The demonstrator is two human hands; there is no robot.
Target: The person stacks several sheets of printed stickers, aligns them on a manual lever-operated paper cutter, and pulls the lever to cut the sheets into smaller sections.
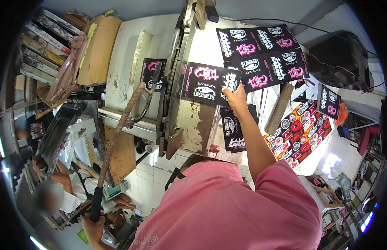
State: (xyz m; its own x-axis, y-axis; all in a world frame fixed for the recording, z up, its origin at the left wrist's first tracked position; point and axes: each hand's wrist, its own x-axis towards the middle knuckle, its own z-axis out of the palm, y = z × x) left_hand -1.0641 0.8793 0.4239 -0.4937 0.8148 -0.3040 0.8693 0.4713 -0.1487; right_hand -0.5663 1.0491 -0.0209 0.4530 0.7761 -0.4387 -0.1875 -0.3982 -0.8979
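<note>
While we are leaning over the worn counter (192, 125), our left hand (92, 231) is grasping the black grip (96, 204) of a rusty lever (116, 137), probably so far from the machine (172, 87) because its end is giving the most leverage. Farther on, a small pile of black cards (239, 133) is lying ahead of us, and to its right a red-and-orange sheet (300, 135) is spreading beside a wooden block (279, 109), which may be serving as a weight or guide.

Our right hand (236, 99) is pinching the near right corner of a black sheet (207, 85), thumb on top and other fingers partly hidden, seemingly to keep it flat and straight. That sheet is lying just right of the machine, its left edge meeting the metal frame; whether it is passing underneath, we cannot tell. It is looking flat and smooth, showing a pink motif, a white shield emblem and white lettering, all facing upside down to us.

Left of the frame, another black piece (151, 67) is lying partly hidden. At far right, larger black sheets (260, 56) are overlapping, perhaps for easy reach.
</note>
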